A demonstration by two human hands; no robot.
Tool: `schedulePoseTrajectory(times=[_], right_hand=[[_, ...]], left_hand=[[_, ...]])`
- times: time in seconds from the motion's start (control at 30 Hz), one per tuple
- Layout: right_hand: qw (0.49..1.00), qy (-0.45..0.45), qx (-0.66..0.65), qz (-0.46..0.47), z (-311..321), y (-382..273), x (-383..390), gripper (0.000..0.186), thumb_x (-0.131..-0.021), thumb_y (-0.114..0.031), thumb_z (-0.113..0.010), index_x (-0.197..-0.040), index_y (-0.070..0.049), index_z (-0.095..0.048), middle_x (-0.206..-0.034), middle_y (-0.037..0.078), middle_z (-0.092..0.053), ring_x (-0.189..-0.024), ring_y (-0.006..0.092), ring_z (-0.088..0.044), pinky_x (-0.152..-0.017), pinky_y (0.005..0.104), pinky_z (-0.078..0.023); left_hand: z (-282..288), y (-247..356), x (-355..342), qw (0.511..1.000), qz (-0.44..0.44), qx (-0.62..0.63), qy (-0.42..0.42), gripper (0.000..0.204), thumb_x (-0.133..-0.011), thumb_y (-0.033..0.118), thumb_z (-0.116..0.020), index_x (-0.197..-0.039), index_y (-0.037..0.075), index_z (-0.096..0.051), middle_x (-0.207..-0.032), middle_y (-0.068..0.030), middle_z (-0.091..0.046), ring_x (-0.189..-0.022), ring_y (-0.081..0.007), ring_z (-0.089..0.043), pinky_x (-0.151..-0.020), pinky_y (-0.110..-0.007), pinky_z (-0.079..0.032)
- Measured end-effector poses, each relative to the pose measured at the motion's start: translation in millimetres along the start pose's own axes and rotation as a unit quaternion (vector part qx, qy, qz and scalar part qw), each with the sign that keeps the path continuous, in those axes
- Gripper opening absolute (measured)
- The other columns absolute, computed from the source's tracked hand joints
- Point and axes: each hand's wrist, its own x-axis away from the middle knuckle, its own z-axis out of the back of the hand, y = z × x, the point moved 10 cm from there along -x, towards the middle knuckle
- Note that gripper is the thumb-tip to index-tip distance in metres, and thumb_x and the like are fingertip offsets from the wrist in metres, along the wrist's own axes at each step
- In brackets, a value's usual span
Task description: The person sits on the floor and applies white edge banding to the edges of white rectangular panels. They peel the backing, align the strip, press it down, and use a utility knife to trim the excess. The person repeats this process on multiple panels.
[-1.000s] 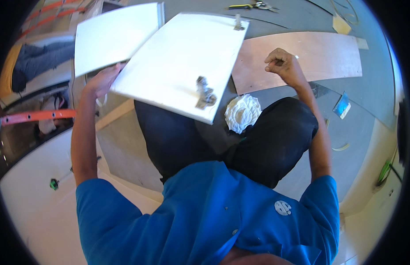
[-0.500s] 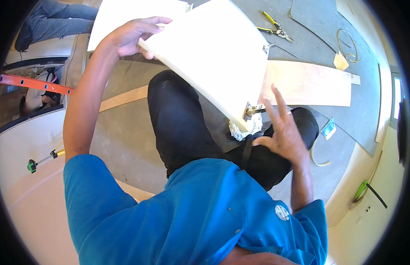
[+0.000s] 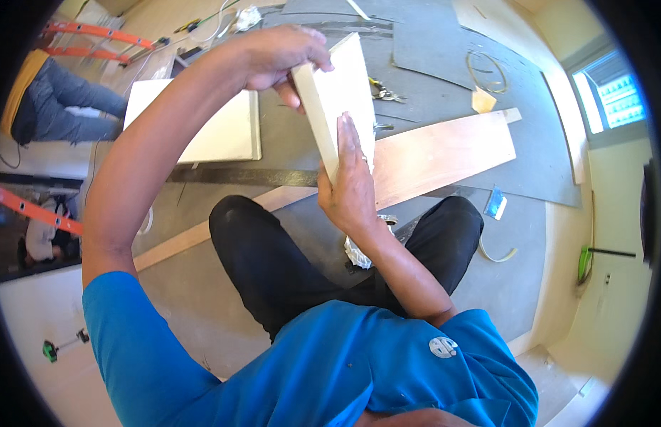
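Observation:
A white cabinet door (image 3: 353, 85) stands tilted up over my lap, seen nearly edge-on. My left hand (image 3: 288, 60) is closed on its upper left edge, thumb below and fingers over the top. Lower down, my right hand (image 3: 352, 185) grips the door's near end, with the thumb at the edge and the fingers stretched up along it. A metal hinge (image 3: 384, 127) sticks out from the door's right side. Crumpled white wrapping (image 3: 357, 252) lies on the floor between my legs, partly behind my right forearm.
Another white panel (image 3: 209, 135) lies at the left. Right of the door are a wooden board (image 3: 444, 156), yellow-handled snips (image 3: 382, 91) and a coiled strip (image 3: 487, 71). A blue-and-white packet (image 3: 495, 203) lies beside my right knee. Another person's legs (image 3: 74, 107) and orange ladders (image 3: 96, 32) are far left.
The door has turned from broad face-on to nearly edge-on and lifted off the crumpled wrapping. My right hand, open and apart before, now holds its near end. My left hand has moved right with it.

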Motion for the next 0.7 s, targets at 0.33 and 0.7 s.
schedulePoseTrajectory(times=[0.33, 0.7], right_hand=[[0.967, 0.176, -0.044, -0.181, 167.9, 113.7, -41.8, 0.057, -0.096, -0.018, -0.068, -0.141, 0.007, -0.044, -0.126, 0.026, -0.063, -0.111, 0.0288, -0.065, -0.096, 0.0419, -0.052], [0.941, 0.263, -0.109, -0.182, 261.9, 185.9, 23.6, 0.057, -0.092, -0.009, -0.073, -0.139, 0.003, -0.044, -0.122, 0.021, -0.064, -0.105, 0.0307, -0.070, -0.089, 0.0414, -0.061]], left_hand=[[-32.6, -65.5, -146.0, 0.972, -0.181, -0.020, 0.149, 0.074, -0.098, 0.059, -0.062, -0.144, 0.002, -0.055, -0.126, -0.0189, -0.067, -0.104, -0.0250, -0.070, -0.083, -0.037, -0.058], [-324.2, -199.1, -291.2, 0.733, 0.091, 0.674, -0.012, 0.068, -0.108, 0.055, -0.044, -0.151, 0.002, -0.041, -0.145, -0.0215, -0.056, -0.126, -0.0392, -0.061, -0.106, -0.059, -0.049]])
